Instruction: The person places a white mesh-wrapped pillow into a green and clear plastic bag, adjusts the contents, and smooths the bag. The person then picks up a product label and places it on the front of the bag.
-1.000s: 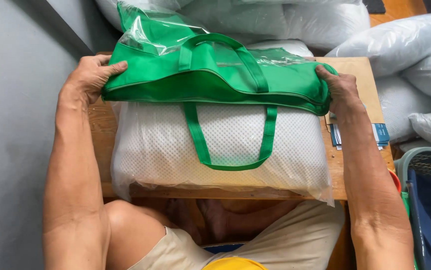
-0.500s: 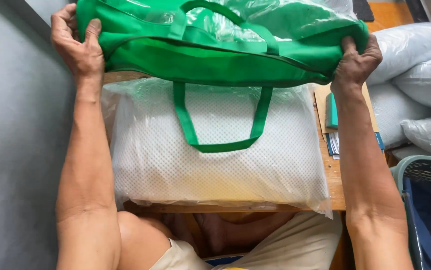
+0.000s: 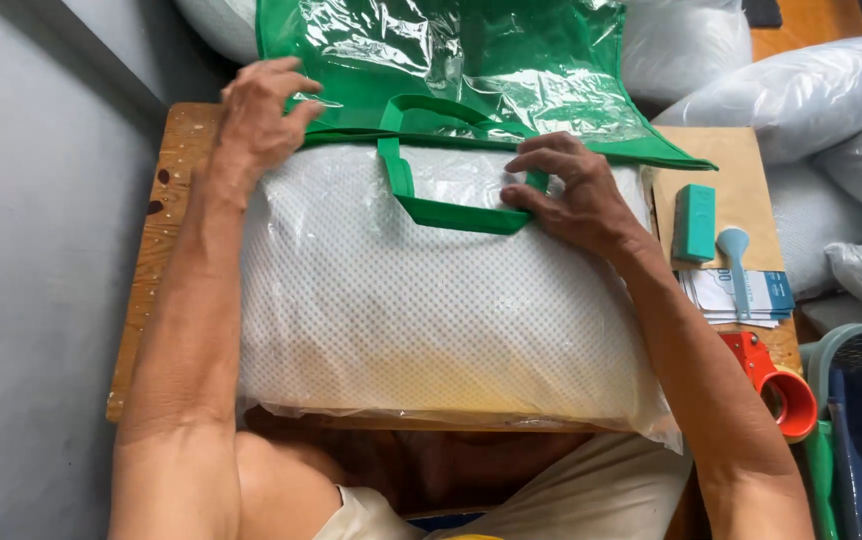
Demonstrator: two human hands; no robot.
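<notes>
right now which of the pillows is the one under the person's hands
The white dotted pillow in clear plastic on the wooden table; both hands rest on its far edge, while the other pillows lie piled beyond the table, untouched.

Ahead of the fingers [image 3: 281,95] of the left hand [image 3: 256,125] the green bag [image 3: 471,60] fills the way, its clear front rising past the top of the view. Behind those fingers the white pillow [image 3: 431,310] covers most of the worktop [image 3: 156,260], leaving only a bare wooden strip to their left beside the grey wall [image 3: 31,250]. The fingers [image 3: 541,165] of the right hand [image 3: 576,195] lie on the green handle [image 3: 441,205]. To their right the worktop is crowded: a teal block [image 3: 694,222], a pale blue tool [image 3: 736,255], papers [image 3: 741,295], then a red tape dispenser [image 3: 776,385] nearer the body.
</notes>
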